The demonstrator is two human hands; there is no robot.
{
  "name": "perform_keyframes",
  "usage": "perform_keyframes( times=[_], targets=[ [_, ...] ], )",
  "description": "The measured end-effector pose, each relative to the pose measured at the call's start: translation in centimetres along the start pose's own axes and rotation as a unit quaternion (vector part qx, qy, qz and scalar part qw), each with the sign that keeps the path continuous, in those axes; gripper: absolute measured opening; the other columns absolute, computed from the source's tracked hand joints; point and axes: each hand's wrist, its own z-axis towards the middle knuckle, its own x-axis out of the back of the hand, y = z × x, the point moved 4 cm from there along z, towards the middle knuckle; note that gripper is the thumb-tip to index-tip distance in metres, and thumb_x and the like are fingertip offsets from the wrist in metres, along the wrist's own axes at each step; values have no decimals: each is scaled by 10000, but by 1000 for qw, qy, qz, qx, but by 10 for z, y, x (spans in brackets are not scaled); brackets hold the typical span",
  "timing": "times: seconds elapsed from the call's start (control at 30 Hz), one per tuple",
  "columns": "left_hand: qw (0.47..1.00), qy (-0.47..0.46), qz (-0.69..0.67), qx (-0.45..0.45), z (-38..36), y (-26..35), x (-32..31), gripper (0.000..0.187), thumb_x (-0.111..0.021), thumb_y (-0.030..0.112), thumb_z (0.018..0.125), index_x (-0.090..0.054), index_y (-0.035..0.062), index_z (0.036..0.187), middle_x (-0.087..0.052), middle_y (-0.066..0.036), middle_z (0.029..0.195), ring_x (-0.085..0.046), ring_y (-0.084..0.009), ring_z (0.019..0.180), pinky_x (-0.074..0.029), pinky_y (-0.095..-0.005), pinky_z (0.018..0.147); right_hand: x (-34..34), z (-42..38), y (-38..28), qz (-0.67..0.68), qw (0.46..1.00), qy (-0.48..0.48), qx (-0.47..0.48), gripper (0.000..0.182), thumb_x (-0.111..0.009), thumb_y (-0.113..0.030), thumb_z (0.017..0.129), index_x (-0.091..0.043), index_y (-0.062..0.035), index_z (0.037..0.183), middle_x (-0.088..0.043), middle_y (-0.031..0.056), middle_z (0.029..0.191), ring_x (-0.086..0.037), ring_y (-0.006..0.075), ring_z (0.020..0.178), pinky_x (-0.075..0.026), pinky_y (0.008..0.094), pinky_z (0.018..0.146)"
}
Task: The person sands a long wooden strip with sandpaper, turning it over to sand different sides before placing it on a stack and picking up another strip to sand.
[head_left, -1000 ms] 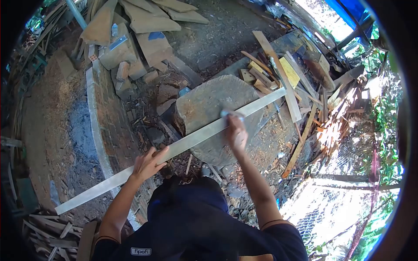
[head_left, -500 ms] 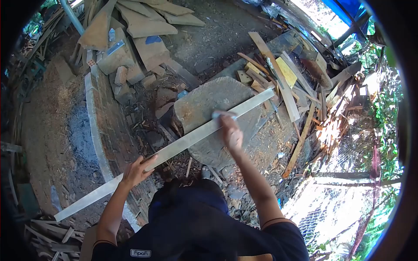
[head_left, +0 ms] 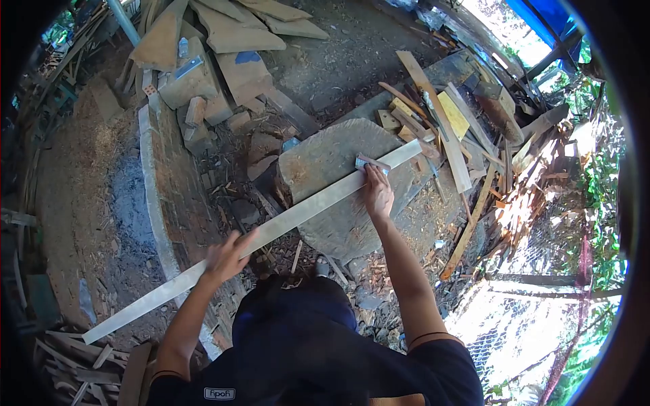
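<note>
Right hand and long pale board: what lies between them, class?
A small flat piece lies between the right hand and the long pale board, as the head view shows.

A dark shirt (head_left: 305, 375) has orange-edged short sleeves (head_left: 443, 358) and a white-bordered label (head_left: 219, 394).

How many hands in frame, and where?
2. Left hand, slightly blurred, at the pale board toward its lower-left end; right hand holding a small flat piece on the board near its upper-right end. No others visible.
</note>
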Motion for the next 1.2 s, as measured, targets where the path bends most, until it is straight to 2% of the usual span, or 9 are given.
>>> perform_keyframes(
  times=[0.2,0.37,0.5,0.6,0.67,0.83,1.07,1.13,1.2],
  targets=[
    [998,-59,-5,-9,63,38,-3,893,-737,210,810,-285,458,1539,-627,-190,1058,-693,-395,800,-566,-510,670,2,-13,-43,3,992,-125,-35,331,-571,-96,943,-666,-84,1260,-658,129,1277,-612,298,1219,-521,398,966],
    [997,-73,-24,-2,21,10,3,924,-731,187,799,-263,490,1536,-631,-204,900,-682,-423,786,-560,-519,680,6,-66,-101,83,962,-7,260,334,-578,-26,796,-684,-62,1111,-705,136,1075,-680,310,1000,-519,410,964],
    [996,-70,-58,3,-10,-2,8,919,-723,166,790,-282,482,1532,-622,-205,856,-674,-432,762,-553,-512,681,8,-4,-28,20,995,-92,37,335,-568,-21,846,-681,-48,1161,-706,149,1117,-667,312,1085,-492,406,1009],
    [995,-73,-65,8,-14,5,15,907,-721,159,785,-305,476,1526,-617,-203,844,-671,-433,752,-553,-507,677,14,9,-11,2,995,77,66,275,-559,-62,882,-670,-48,1133,-715,116,1085,-663,324,1088,-523,432,946],
    [996,-61,-72,8,-15,-2,6,906,-725,157,781,-314,474,1524,-616,-203,839,-669,-435,751,-553,-505,673,3,-8,-26,14,998,-58,-15,324,-558,-64,881,-674,-68,1183,-708,123,1144,-657,326,1119,-530,416,970],
    [994,-83,-61,28,-20,-4,8,916,-742,152,767,-327,466,1521,-628,-196,842,-671,-428,755,-557,-493,675,6,-60,-82,93,959,-34,264,369,-594,1,832,-671,-78,1184,-710,122,1073,-687,325,994,-534,408,966],
    [993,-77,-83,21,-22,-3,15,908,-753,142,761,-354,460,1512,-657,-165,893,-685,-395,774,-564,-474,695,3,31,50,-13,999,45,-24,285,-574,-63,875,-657,-61,1148,-687,154,1130,-662,336,1068,-540,438,898],
    [994,-74,-74,21,-18,-6,17,904,-755,143,762,-358,460,1510,-657,-163,892,-685,-392,774,-564,-475,697,11,12,3,4,993,-82,-82,328,-538,-77,904,-659,-69,1208,-670,160,1213,-638,341,1153,-526,436,956],
    [995,-88,-37,26,-20,-10,14,902,-757,149,765,-357,464,1509,-650,-165,882,-685,-393,775,-562,-477,699,-14,-36,-21,44,994,-12,102,358,-518,-80,912,-654,-69,1243,-657,160,1257,-617,347,1201,-505,428,1016]
  ],
)
